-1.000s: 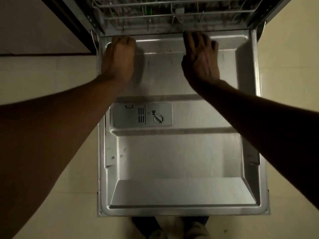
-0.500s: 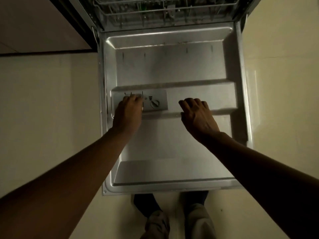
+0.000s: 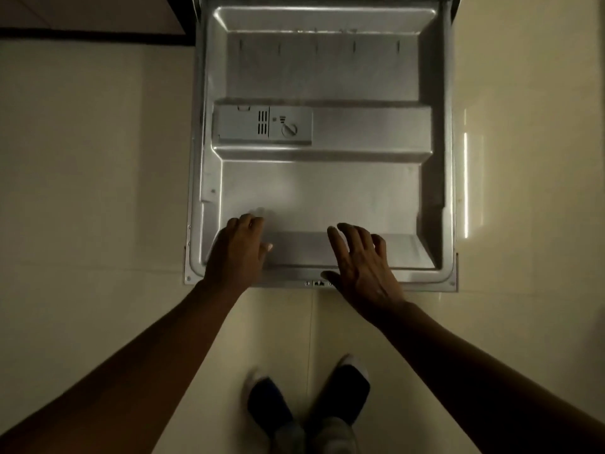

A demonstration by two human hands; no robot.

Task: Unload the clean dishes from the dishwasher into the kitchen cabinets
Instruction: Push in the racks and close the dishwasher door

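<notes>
Your view looks straight down on the dishwasher's lowered stainless-steel door (image 3: 320, 191), which lies flat and open over the pale cream tiled floor (image 3: 82, 191), its inner face up. Your left hand (image 3: 237, 250) sits over the door's near left corner, palm down, fingers loosely bent and slightly blurred, thumb pointing inward; it has hold of nothing, and whether it touches the metal cannot be told. Your right hand (image 3: 361, 263) is over the near edge a little right of centre, fingers spread and gently curved, thumb by the small latch (image 3: 319, 283) in the door's front lip, also holding nothing. The grey rectangular detergent dispenser with a round dial (image 3: 262, 125) is set into the raised band across the door's middle, well apart from both hands. No dishes or racks are visible; only a sliver of the tub opening shows at the top edge. Your two dark shoes with pale toes (image 3: 307, 398) stand on the floor just short of the door.
</notes>
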